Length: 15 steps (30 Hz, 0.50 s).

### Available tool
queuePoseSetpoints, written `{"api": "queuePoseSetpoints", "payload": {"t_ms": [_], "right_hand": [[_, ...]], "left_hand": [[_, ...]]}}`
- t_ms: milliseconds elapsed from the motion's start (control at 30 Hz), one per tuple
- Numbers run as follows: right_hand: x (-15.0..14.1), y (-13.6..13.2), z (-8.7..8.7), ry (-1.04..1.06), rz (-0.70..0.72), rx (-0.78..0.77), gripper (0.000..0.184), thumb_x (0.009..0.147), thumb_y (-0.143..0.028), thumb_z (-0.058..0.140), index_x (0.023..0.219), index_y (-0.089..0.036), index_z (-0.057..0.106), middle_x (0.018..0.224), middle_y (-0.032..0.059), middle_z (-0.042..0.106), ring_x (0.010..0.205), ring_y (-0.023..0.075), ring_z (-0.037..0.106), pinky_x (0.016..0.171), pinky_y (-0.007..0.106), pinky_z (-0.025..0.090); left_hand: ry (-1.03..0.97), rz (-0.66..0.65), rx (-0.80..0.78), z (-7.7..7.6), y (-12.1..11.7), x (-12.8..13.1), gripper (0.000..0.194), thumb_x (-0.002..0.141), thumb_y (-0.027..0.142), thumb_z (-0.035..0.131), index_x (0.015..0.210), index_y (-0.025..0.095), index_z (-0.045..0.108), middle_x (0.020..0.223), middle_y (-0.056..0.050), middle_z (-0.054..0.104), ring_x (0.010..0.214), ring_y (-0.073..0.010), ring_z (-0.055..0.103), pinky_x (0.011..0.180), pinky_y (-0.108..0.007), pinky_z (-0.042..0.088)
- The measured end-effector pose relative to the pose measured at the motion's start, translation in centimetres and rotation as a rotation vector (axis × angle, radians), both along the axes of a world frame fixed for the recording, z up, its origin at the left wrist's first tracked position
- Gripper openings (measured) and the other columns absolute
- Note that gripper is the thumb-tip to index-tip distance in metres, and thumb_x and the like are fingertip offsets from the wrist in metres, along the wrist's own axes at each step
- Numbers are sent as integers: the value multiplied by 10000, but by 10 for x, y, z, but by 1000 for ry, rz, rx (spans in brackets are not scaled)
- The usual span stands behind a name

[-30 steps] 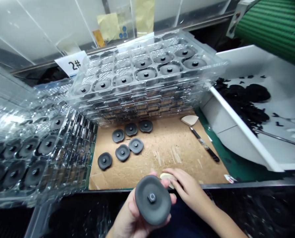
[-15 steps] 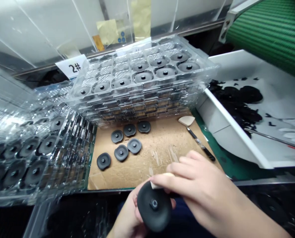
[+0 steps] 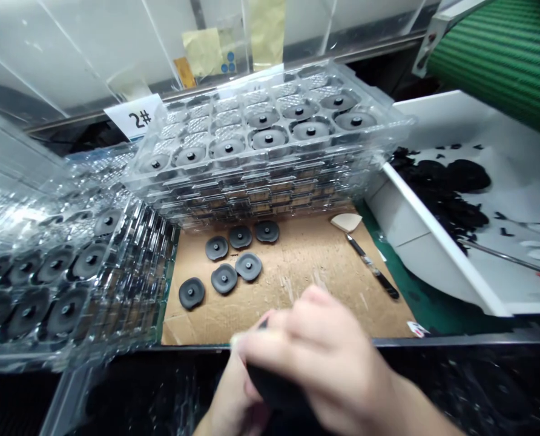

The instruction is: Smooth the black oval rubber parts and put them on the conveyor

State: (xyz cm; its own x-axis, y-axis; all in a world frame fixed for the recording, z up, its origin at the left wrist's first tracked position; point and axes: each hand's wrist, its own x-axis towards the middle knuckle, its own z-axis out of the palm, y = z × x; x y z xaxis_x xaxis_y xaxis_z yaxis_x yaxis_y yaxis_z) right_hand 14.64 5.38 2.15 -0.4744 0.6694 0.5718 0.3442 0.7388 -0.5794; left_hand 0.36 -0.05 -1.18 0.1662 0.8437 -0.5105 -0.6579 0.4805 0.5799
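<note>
L hand (image 3: 231,393): fingers curled round dark rubber disc (image 3: 274,384), partly hidden, just below front edge of bench
R hand (image 3: 324,357): fingers together, pinching pale pad (image 3: 239,340) against disc rim, blurred
Cardboard sheet (image 3: 297,272): 6 loose discs (image 3: 248,266) lying flat, craft knife (image 3: 372,266) nr pale wedge (image 3: 346,222)
Behind: stacked clear trays (image 3: 388,127) w/ discs in pockets

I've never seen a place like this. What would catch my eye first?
The tall stack of clear plastic trays at the back stands out first, its top tray holding rows of dark round discs. In front, six loose discs lie on cardboard, and at the bottom the left hand grips a disc under the blurred right hand. On the right, a white bin holds black scraps.
</note>
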Motion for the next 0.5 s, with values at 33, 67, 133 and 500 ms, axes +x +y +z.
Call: {"api": "queuePoseSetpoints", "payload": {"t_ms": [33, 67, 133, 500], "right_hand": [[5, 4, -10, -32, -46, -109, 293, 939, -205, 354, 982, -234, 642, 722, -13, 666, 615, 117, 557, 582, 275, 357], [11, 8, -21, -105, -107, -225, 268, 923, -192, 386, 993, -237, 641, 777, -5, 683, 680, 126, 589, 614, 272, 384], [22, 10, -49, -226, -231, -383, 231, 891, -181, 455, 1006, -244, 645, 845, 7, 699, 748, 143, 621, 655, 275, 430], [6, -19, -45, 31, -420, -393, 213, 877, -207, 480, 1041, -198, 616, 935, 43, 688, 746, 135, 643, 589, 226, 508]], "left_hand": [[-22, 28, 1, 0, 1, -1, 536, 405, 365, 857, 914, 264, 724, 926, -15, 740, 918, -236, 656, 857, -295, 482], [-53, 59, -1, -1, 2, -2, 536, 435, 328, 856, 950, 287, 713, 1000, -5, 733, 935, -217, 658, 844, -260, 484], [-123, 104, -6, -1, 3, -6, 515, 510, 268, 834, 1001, 326, 689, 1121, 9, 696, 983, -202, 652, 847, -227, 480], [-178, 97, 6, -3, 2, -8, 538, 525, 312, 815, 1041, 329, 667, 1128, 4, 692, 1042, -217, 625, 882, -247, 477]]}}
